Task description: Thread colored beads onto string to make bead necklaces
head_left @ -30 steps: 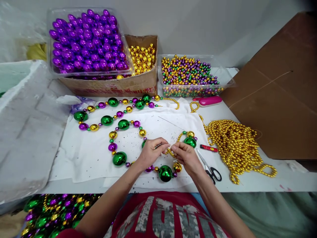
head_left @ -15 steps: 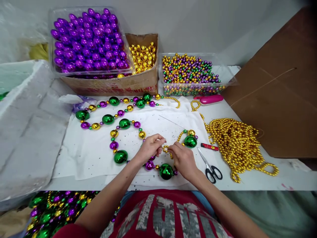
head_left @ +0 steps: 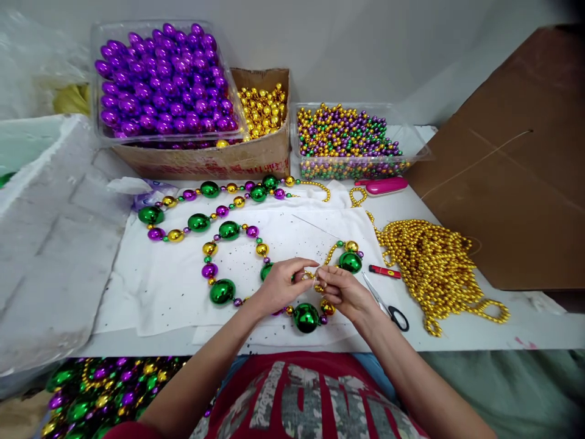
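My left hand (head_left: 286, 283) and my right hand (head_left: 345, 289) meet over the white cloth. Their fingertips are pinched on the thin thread of a gold bead strand (head_left: 321, 288); the exact grip is partly hidden. A necklace of green, purple and gold balls curves below and to the left, with a big green ball (head_left: 306, 317) just under my hands. Another green ball (head_left: 350, 262) lies beyond my right hand. A long needle (head_left: 315, 225) rests on the cloth above. Scissors (head_left: 388, 311), half covered by my right forearm, and a red lighter (head_left: 384, 272) lie to the right.
Gold bead strands (head_left: 425, 268) are heaped at right, before a cardboard panel (head_left: 512, 183). Along the back stand a clear tub of purple balls (head_left: 164, 79), a carton (head_left: 205, 160) with gold balls and a tub of small mixed beads (head_left: 347, 134). A white foam box (head_left: 50, 244) borders the left.
My left hand has shifted slightly right. My right hand has turned, its fingers now meeting the left fingertips at the thread. The view has tilted slightly.
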`<action>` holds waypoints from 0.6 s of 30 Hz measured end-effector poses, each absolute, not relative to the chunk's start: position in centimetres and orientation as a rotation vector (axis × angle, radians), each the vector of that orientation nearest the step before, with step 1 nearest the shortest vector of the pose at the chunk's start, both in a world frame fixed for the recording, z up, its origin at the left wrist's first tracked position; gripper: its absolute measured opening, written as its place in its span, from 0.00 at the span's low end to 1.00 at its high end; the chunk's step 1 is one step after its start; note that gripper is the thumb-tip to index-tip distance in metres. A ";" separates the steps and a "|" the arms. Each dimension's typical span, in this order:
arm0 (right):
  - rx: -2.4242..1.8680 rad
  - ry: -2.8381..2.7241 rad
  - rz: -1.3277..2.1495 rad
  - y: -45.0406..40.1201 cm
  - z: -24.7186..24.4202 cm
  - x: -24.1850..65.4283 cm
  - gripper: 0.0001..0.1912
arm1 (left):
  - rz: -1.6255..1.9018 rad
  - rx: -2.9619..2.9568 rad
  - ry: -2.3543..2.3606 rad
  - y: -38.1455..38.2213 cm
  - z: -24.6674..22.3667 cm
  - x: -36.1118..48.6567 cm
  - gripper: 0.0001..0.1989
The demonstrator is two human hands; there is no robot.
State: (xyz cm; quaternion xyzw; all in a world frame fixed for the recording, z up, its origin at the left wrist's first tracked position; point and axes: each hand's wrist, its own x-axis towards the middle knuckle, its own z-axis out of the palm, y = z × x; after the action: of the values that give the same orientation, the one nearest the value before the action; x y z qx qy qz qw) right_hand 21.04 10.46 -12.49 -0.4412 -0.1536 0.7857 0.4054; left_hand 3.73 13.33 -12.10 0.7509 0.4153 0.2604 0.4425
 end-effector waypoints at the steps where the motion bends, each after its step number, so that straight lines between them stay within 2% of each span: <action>1: -1.121 -0.392 1.970 10.4 -12.6 21.0 0.16 | 0.653 1.911 1.054 13.2 -12.2 3.8 0.15; 6: -1.179 -0.475 1.875 10.0 -13.0 20.5 0.16 | 0.647 2.063 1.069 12.8 -12.1 3.8 0.11; 12: -1.282 -0.570 1.730 9.6 -12.6 19.6 0.17 | 0.561 2.121 1.068 12.8 -11.1 3.6 0.14; 18: -1.374 -1.047 1.563 10.1 -12.1 20.9 0.10 | 0.518 1.470 1.005 13.3 -10.8 3.4 0.12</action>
State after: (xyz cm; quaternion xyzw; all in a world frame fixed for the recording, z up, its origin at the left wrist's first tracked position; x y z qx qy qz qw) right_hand 20.92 10.14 -12.10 -0.5419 -0.4129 0.6165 0.3946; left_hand 3.37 13.30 -10.78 0.6341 0.4335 0.2235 0.6001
